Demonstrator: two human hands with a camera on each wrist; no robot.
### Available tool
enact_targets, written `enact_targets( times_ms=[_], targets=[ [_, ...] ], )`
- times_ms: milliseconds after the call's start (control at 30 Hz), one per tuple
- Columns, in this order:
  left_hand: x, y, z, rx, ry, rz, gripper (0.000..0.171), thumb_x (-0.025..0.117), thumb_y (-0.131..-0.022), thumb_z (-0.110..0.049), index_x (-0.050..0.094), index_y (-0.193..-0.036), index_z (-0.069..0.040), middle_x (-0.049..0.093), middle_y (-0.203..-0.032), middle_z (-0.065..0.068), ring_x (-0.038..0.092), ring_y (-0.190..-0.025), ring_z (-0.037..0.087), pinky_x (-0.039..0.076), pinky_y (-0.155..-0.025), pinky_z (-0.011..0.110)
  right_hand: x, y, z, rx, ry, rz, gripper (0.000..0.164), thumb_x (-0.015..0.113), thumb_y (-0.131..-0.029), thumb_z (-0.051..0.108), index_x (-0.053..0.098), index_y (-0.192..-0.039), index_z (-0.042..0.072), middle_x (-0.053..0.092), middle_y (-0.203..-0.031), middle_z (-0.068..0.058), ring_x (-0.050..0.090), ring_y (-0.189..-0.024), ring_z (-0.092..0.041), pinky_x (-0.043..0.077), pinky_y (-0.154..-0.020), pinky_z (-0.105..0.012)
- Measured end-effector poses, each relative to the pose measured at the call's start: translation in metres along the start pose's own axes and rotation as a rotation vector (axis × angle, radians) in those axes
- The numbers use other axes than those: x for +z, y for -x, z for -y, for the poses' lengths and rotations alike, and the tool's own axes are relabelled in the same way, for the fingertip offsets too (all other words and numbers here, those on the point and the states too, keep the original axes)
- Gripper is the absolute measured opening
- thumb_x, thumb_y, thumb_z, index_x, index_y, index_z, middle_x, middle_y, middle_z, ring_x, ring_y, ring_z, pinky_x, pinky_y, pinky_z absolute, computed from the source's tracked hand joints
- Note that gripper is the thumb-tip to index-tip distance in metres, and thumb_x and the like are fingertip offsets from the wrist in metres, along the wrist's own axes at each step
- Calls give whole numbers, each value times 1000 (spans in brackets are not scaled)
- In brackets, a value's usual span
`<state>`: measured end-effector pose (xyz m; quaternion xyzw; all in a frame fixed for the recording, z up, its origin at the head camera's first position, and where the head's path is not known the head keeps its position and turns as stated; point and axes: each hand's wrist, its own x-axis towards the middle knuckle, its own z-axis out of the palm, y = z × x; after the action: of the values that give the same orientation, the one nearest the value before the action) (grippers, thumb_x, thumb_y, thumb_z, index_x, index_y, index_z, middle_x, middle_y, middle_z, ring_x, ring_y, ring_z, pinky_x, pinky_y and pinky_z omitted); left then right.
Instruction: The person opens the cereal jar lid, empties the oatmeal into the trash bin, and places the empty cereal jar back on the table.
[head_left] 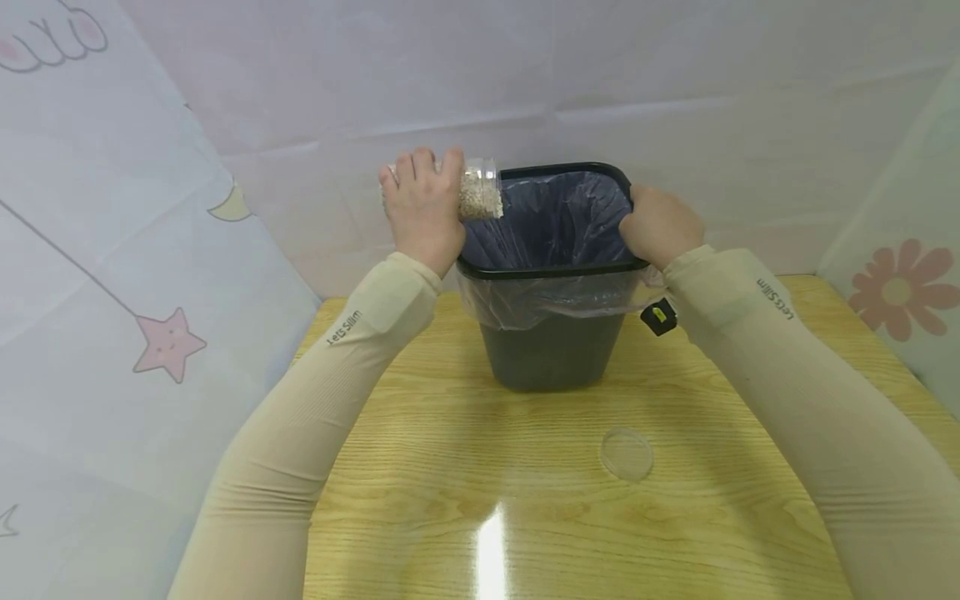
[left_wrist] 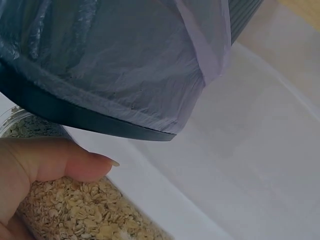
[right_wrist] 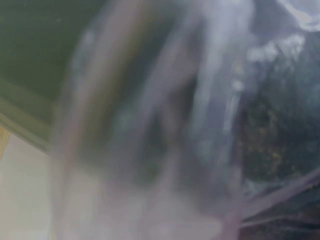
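Note:
My left hand [head_left: 425, 204] grips a clear jar [head_left: 480, 190] of rolled oats, tipped on its side with its mouth at the left rim of a trash can. In the left wrist view, the thumb lies across the jar over the oats [left_wrist: 95, 210]. The dark trash can [head_left: 551, 350] has a black rim and a translucent bag [head_left: 558, 217] lining it and folded over the outside. At the can's right edge, my right hand [head_left: 662, 223] holds the rim with fingers curled over it. Blurred bag film fills much of the right wrist view, with small yellowish bits [right_wrist: 270, 150] behind it.
A clear round lid [head_left: 627, 454] lies on the wood-grain table [head_left: 450, 467] in front of the can. Beside the can's right side is a small black object with a yellow-green patch [head_left: 660, 316]. Printed cloth walls [head_left: 487, 83] stand behind and at the sides.

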<state>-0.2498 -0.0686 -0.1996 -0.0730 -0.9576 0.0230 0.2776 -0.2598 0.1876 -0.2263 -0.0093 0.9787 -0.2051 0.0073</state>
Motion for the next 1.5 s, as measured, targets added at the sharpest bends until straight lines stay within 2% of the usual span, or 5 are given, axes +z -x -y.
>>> enact_targets(
  times_ms=[833, 1133, 1500],
  targets=[
    [1, 1, 1, 7, -11, -15, 65, 62, -71, 8, 48, -130, -13, 51, -129, 16, 42, -121, 34, 27, -108, 50, 0, 0, 0, 0, -2, 1, 59, 28, -93, 9, 23, -150, -3, 32, -147, -32, 37, -127, -53, 39, -91, -66],
    [3, 1, 1, 16, -1, -56, 62, 60, -70, 10, 50, -127, -12, 52, -127, 16, 44, -119, 34, 27, -107, 50, 0, 0, 1, 7, 1, 1, 59, 29, -93, 10, 23, -150, -3, 33, -147, -32, 40, -124, -53, 40, -91, -66],
    [3, 1, 1, 25, -2, -77, 62, 59, -71, 11, 50, -127, -14, 52, -127, 16, 43, -121, 34, 25, -109, 51, 0, 0, 1, 5, 5, 1, 59, 29, -93, 9, 22, -151, -2, 32, -148, -31, 38, -126, -53, 40, -91, -66]
  ],
)
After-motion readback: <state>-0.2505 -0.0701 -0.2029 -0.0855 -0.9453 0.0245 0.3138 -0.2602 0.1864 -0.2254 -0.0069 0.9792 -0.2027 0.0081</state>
